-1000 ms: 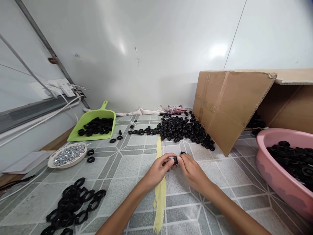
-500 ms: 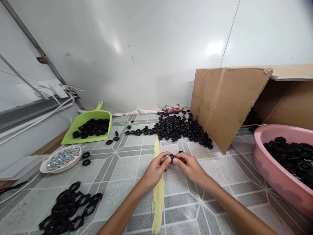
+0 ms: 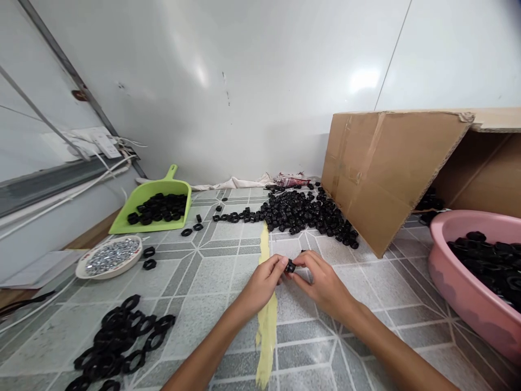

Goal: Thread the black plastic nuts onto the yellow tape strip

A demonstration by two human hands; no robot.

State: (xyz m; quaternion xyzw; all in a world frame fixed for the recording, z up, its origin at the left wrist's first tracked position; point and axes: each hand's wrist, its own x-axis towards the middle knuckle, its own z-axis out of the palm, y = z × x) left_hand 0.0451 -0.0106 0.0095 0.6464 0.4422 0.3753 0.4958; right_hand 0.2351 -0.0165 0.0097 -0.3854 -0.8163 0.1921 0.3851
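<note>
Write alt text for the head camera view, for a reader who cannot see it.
The left hand and right hand pinch one small black part between them over a tiled surface. Beyond lies a heap of black parts beside a tipped cardboard box; a pink basin of black parts sits right, a green dustpan left.

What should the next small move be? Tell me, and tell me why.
Probably a small twist of the right hand against the left hand, to seat the small black part. Both pinch it at the fingertips, just above the tiled surface, and it is too small to tell whether its pieces are joined.
</note>
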